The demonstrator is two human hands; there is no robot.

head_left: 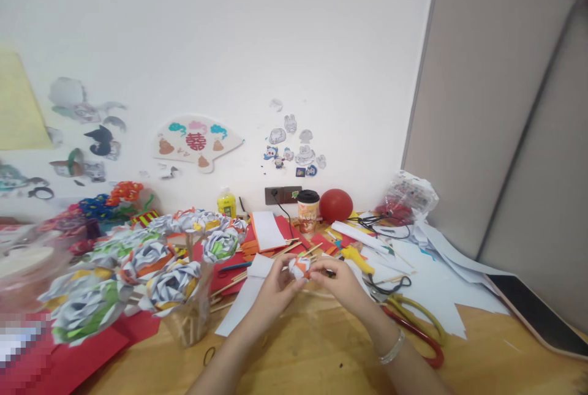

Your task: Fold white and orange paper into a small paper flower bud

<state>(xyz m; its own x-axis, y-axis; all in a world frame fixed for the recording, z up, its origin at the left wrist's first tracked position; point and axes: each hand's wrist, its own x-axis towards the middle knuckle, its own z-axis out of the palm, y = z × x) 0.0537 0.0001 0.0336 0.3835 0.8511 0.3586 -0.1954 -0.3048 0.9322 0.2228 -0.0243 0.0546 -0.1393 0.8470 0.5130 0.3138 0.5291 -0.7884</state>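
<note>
Between my two hands, above the middle of the table, is a small white and orange paper flower [299, 267] on a wooden stick. My left hand [279, 285] is closed around the flower's left side, thumb underneath. With its fingertips pinched, my right hand [337, 282] grips the flower's right edge. A white paper strip [245, 297] lies just left of my left hand. Beside my right hand lies a yellow glue gun [358, 258] with a black cord. Scissors [420, 327] with red and olive handles rest near my right forearm.
Finished paper roses [172, 285] stand in a clear cup [188, 324] at the left. A lidded paper cup [308, 211], a red balloon [336, 206] and a yellow bottle [226, 203] are by the wall. White paper sheets [427, 291] and a dark tablet-like slab [542, 312] lie right.
</note>
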